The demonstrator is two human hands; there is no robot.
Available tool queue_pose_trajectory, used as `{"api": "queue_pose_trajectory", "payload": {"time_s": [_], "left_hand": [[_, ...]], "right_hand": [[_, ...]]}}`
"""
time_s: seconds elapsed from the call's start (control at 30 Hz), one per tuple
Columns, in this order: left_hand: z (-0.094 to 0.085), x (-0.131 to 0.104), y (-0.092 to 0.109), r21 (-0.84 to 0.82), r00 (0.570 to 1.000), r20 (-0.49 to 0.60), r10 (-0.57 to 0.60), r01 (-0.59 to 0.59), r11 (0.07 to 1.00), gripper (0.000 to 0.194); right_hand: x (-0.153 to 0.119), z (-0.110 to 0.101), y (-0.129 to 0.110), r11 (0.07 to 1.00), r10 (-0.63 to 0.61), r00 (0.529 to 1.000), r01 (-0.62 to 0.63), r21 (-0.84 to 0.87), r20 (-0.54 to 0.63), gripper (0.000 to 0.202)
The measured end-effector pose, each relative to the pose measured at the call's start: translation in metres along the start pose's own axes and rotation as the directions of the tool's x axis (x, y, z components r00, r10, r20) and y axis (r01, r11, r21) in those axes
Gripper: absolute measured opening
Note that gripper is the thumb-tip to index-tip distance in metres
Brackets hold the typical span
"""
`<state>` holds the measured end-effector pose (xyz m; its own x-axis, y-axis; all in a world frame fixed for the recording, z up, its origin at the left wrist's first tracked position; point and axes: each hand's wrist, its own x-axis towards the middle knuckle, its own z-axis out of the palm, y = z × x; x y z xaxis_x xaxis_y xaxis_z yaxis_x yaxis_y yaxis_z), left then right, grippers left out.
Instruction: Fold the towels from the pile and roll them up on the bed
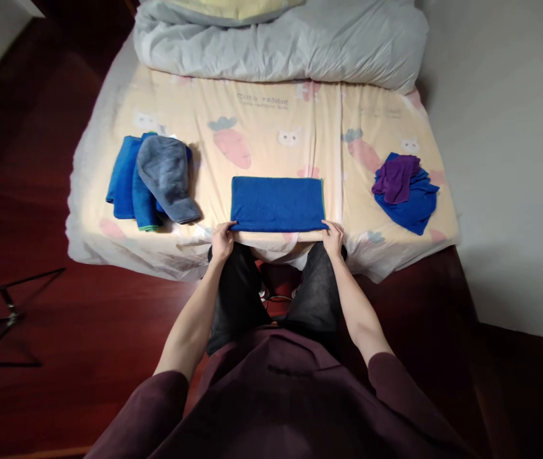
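A blue towel [277, 204] with green side edges lies flat as a rectangle at the front of the bed. My left hand [223, 240] pinches its near left corner, and my right hand [333, 239] pinches the near right corner. To the left is a pile of blue cloths [125, 182] with a grey cloth [164, 172] on top. Over on the right, a purple cloth [398, 178] rests on a crumpled blue cloth [415, 207].
The bed [271, 150] has a pale yellow sheet with carrot and rabbit prints. A rolled grey quilt [276, 48] lies across its far side. Black stand legs [11, 315] are on the dark red floor at left; a white wall [515, 159] rises at right.
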<state>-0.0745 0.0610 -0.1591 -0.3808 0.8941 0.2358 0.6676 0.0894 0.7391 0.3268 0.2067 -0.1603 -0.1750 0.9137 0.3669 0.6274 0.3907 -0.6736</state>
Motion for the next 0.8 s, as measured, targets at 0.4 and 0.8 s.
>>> {"api": "queue_pose_trajectory", "payload": {"time_s": [0.4, 0.8], "left_hand": [[-0.0011, -0.0011, 0.0008, -0.046, 0.983, -0.118, -0.142, 0.137, 0.99, 0.031], [0.0034, 0.002, -0.0063, -0.037, 0.938, -0.191, -0.289, 0.287, 0.957, 0.023]], "right_hand": [[0.0015, 0.0045, -0.0008, 0.993, 0.092, 0.991, -0.085, 0.075, -0.097, 0.021], [0.0012, 0.0097, 0.0004, 0.983, 0.182, 0.968, -0.18, 0.03, -0.174, 0.034]]}}
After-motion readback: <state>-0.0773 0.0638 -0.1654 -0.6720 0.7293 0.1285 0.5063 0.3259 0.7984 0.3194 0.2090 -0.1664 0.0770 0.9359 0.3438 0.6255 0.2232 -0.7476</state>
